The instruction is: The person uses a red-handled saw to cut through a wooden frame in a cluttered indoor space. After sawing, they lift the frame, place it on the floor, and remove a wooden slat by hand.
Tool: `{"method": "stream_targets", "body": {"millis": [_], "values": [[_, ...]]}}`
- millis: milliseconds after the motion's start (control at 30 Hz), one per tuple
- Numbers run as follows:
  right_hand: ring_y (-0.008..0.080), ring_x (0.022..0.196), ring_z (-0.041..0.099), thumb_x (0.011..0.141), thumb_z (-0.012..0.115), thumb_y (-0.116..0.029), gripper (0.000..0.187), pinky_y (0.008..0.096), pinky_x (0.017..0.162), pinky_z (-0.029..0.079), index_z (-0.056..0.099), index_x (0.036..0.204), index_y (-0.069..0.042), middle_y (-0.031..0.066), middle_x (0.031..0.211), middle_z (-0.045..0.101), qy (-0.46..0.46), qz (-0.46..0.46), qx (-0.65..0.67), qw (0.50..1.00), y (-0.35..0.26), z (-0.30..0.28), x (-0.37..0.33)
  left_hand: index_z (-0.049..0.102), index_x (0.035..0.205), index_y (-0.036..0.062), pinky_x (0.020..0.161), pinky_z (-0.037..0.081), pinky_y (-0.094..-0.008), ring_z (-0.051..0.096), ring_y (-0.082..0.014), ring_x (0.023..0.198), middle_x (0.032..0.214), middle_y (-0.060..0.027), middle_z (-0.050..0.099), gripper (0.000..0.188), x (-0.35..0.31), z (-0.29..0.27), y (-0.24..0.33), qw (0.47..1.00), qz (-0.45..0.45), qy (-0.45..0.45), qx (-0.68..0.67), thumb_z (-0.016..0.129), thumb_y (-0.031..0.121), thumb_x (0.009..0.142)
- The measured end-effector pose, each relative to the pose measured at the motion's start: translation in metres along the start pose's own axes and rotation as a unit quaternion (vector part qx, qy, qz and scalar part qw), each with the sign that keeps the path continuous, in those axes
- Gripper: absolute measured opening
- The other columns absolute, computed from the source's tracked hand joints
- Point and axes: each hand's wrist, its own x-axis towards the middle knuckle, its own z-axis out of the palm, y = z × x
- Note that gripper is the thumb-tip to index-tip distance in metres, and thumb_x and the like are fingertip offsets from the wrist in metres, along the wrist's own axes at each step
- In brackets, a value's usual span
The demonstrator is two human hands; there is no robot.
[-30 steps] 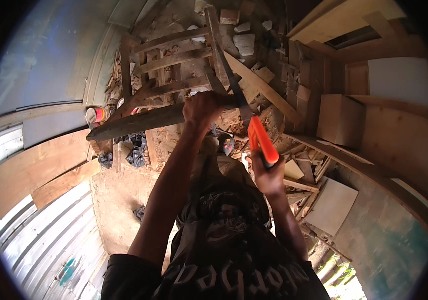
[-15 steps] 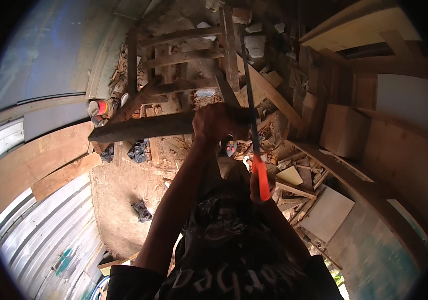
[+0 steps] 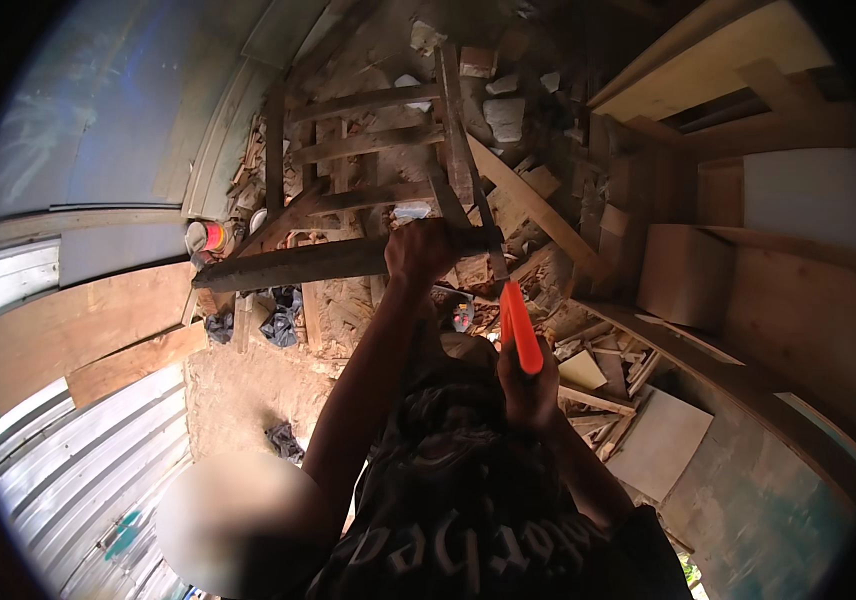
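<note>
Your right hand (image 3: 530, 388) is closed on the orange handle of the handsaw (image 3: 519, 330); its dark blade points away from you, up and slightly left, across the right end of the dark beam (image 3: 298, 264). Your left hand (image 3: 420, 250) is clamped over that beam near the same end, just left of the blade (can't tell whether the teeth are in the wood). Beam lies roughly crosswise in front of you, long part out to your left. Beyond it: slatted wooden frame (image 3: 366, 143), with a pale plank (image 3: 540, 212) slanting down to the right of it. Paint can (image 3: 206, 237) sits by the beam's left end, black plastic (image 3: 282, 316) on the ground nearer you. Off your right side, a light flat panel (image 3: 660, 441) lies beside wood scraps (image 3: 620, 362).
</note>
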Motion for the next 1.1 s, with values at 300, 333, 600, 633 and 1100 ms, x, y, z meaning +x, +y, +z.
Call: {"method": "stream_targets", "body": {"millis": [300, 333, 600, 633, 1100], "values": [[0.0098, 0.066, 0.056, 0.098, 0.062, -0.032, 0.034, 0.0301, 0.059, 0.047, 0.058, 0.106, 0.001, 0.0066, 0.075, 0.061, 0.046, 0.039, 0.043, 0.997, -0.021, 0.001, 0.002, 0.075, 0.095, 0.009, 0.084, 0.055, -0.0463, 0.07, -0.0357, 0.097, 0.1, -0.0181, 0.072, 0.04, 0.002, -0.001, -0.001, 1.0, 0.0, -0.013, -0.027, 0.049, 0.039, 0.09], [0.0095, 0.066, 0.055, 0.097, 0.063, -0.03, 0.032, 0.0301, 0.059, 0.046, 0.059, 0.103, 0.001, 0.0064, 0.074, 0.061, 0.056, 0.049, 0.003, 0.997, -0.022, 0.003, -0.001, 0.075, 0.096, 0.0088, 0.084, 0.055, -0.0465, 0.07, -0.0356, 0.098, 0.101, -0.0184, 0.072, 0.04, -0.001, -0.003, 0.001, 0.999, 0.003, -0.012, -0.034, 0.049, 0.038, 0.09], [0.0099, 0.059, 0.056, 0.09, 0.071, -0.019, 0.024, 0.0325, 0.054, 0.047, 0.065, 0.09, 0.003, 0.0084, 0.063, 0.061, 0.161, -0.016, -0.089, 0.983, -0.008, 0.011, -0.061, 0.074, 0.099, 0.0073, 0.085, 0.055, -0.0475, 0.069, -0.0366, 0.099, 0.103, -0.0202, 0.072, 0.038, -0.015, -0.011, 0.001, 0.998, 0.004, -0.018, -0.06, 0.049, 0.034, 0.09], [0.0107, 0.058, 0.057, 0.09, 0.07, -0.018, 0.023, 0.0336, 0.054, 0.048, 0.066, 0.092, 0.004, 0.0096, 0.062, 0.061, 0.155, 0.002, -0.107, 0.982, -0.008, 0.01, -0.062, 0.074, 0.099, 0.0072, 0.085, 0.055, -0.0477, 0.069, -0.0367, 0.099, 0.103, -0.0202, 0.072, 0.038, -0.013, -0.015, 0.002, 0.998, 0.014, -0.015, -0.064, 0.049, 0.034, 0.09], [0.0139, 0.058, 0.059, 0.092, 0.066, -0.013, 0.017, 0.0331, 0.053, 0.047, 0.063, 0.089, 0.004, 0.0134, 0.063, 0.06, 0.125, -0.038, -0.021, 0.991, -0.002, 0.015, -0.086, 0.075, 0.099, 0.0079, 0.09, 0.052, -0.0504, 0.067, -0.0393, 0.102, 0.107, -0.02, 0.07, 0.039, -0.01, -0.009, -0.002, 0.998, -0.012, 0.015, -0.061, 0.047, 0.035, 0.09]]}}
